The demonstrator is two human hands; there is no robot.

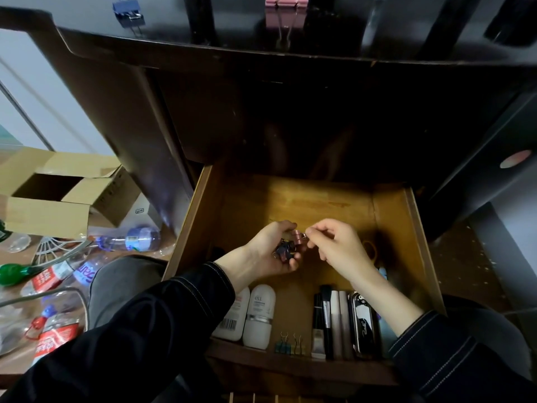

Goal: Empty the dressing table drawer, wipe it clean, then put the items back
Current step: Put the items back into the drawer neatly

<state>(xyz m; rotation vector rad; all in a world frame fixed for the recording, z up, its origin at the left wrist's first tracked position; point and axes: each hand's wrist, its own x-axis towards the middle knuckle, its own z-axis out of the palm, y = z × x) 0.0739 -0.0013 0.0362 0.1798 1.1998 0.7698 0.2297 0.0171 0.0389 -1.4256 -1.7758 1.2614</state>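
The fingers [319, 232] of the right hand [341, 247] are pressed together on the wire handle of a pink binder clip [298, 237], pinching it. Just beside them, the left hand [268, 254] is cupped palm-up, its fingers curled round a small bunch of dark binder clips [283, 252]. The pink clip touches or nearly touches that bunch.

Both hands hover over the open drawer [418, 242]. Along its front edge lie two white bottles [258, 315], a few small clips [286, 343], brushes and tubes [331, 318] and a glossy black case [363, 324]. Above, on the dark tabletop [203, 50], stand a blue clip [129, 13] and some pink clips [286, 0].

With so much left inside, this looks like the emptying step, though restocking cannot be ruled out. If so, the next move calls for carrying the gathered clips up to the tabletop without spilling any.
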